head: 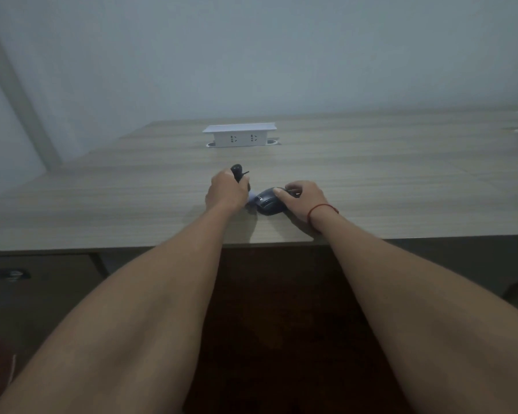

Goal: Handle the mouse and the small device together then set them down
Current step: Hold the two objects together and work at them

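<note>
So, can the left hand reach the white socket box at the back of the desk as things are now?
Probably yes, but not freely: the left hand is closed around the small black device. The desk between it and the socket box looks bare, so nothing blocks the way.

Both forearms reach forward, left hand (226,189) fisted, right hand (304,198) cupped.

A white socket box (239,135) stands raised from the wood-grain desk (386,174), before a pale wall (251,55).
</note>
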